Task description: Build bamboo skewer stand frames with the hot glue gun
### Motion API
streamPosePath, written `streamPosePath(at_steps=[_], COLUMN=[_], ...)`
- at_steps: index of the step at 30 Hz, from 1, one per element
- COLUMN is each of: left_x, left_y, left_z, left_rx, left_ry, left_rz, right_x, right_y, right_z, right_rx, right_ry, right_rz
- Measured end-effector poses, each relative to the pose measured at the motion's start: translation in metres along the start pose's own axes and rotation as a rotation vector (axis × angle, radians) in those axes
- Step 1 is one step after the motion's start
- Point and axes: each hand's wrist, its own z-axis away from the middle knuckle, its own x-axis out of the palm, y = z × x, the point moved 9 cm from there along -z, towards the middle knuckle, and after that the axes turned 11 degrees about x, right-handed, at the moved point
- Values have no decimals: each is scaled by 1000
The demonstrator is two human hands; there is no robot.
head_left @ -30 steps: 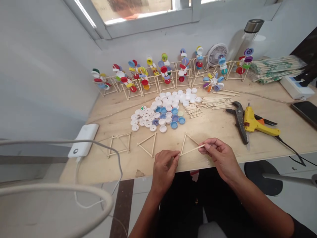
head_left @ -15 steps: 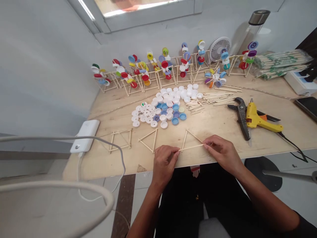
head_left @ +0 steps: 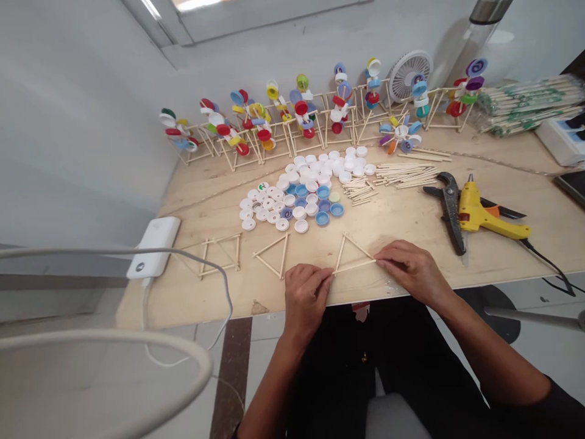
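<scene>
A thin wooden stick (head_left: 355, 266) lies across the near ends of two joined sticks (head_left: 340, 252), and together they outline a triangle on the table. My left hand (head_left: 307, 296) pinches the stick's left end, fingers closed. At its other end, my right hand (head_left: 411, 268) grips the tip between thumb and fingers. To the left of my left hand rests a second stick triangle (head_left: 284, 256). Farther left is a frame of sticks (head_left: 237, 252) with four-sided outline.
White and blue bottle caps (head_left: 300, 212) are heaped mid-table beside cut sticks (head_left: 406, 175). A yellow glue gun (head_left: 491, 222) and black-handled cutter (head_left: 451, 210) lie right. Colourful cap wheels on stick stands (head_left: 262, 131) line the back. A power bank (head_left: 154, 247) with a cable sits left.
Both hands have lowered the stick onto the open side of the two joined sticks, so its right end now meets their far corner. The view has shifted slightly.
</scene>
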Motion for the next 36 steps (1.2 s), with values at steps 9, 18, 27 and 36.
streamPosePath(at_steps=[9, 18, 27, 36], left_x=[1, 2, 2, 2], left_y=[-1, 0, 1, 2], left_z=[0, 0, -1, -2], left_rx=[13, 31, 36, 29], left_ry=[14, 10, 13, 5], left_rz=[15, 12, 3, 3], right_x=[-3, -2, -1, -1], right_y=[0, 1, 0, 0], right_z=[-2, -4, -3, -4], right_rx=[-80, -92, -92, -90], right_ry=[30, 20, 14, 14], right_rz=[65, 85, 89, 95])
